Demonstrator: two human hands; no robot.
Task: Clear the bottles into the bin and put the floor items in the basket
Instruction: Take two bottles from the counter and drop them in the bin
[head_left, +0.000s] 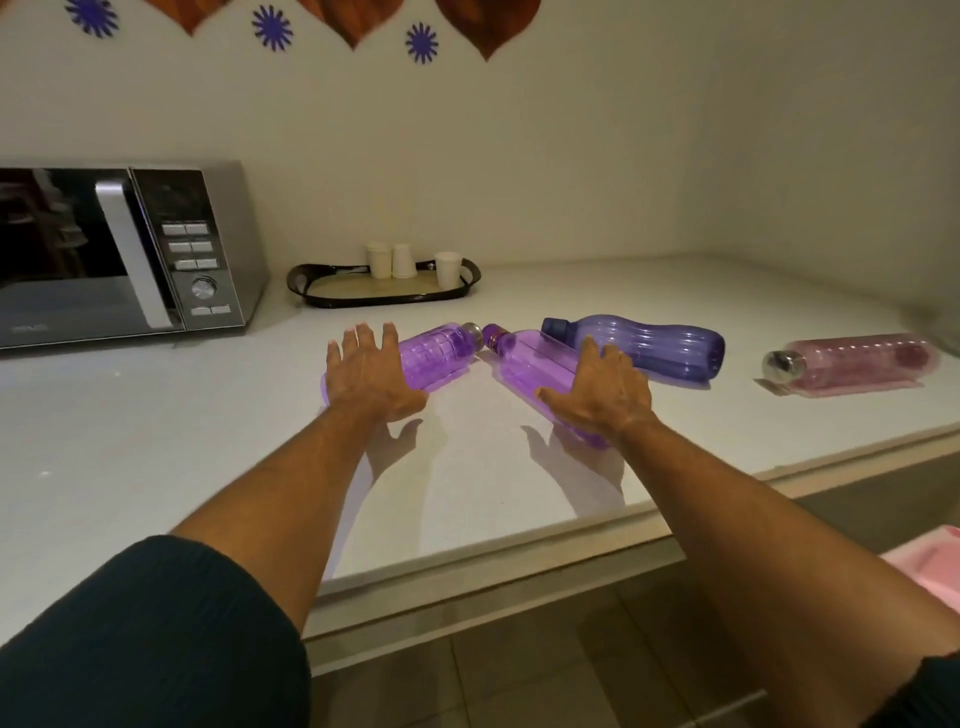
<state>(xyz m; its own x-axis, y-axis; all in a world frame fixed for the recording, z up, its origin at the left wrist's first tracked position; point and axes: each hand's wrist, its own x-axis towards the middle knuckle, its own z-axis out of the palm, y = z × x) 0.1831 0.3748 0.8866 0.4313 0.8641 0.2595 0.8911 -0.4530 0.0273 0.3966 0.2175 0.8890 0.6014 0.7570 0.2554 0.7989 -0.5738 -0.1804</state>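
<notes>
Both arms reach out over the white counter (467, 478). The left hand (371, 376) is above a light purple bottle (434, 353) lying on its side, fingers (358, 338) spread and straight. The right hand (602, 397) sits over a second purple bottle (535, 364), fingers loosely splayed; whether either hand touches is unclear. Their caps nearly meet. A darker violet bottle (660, 348) lies just behind, and a pink bottle (857, 361) lies well apart to the right. At the back stand a microwave (130, 254) and a tray (384, 286) holding paper cups (400, 260).
</notes>
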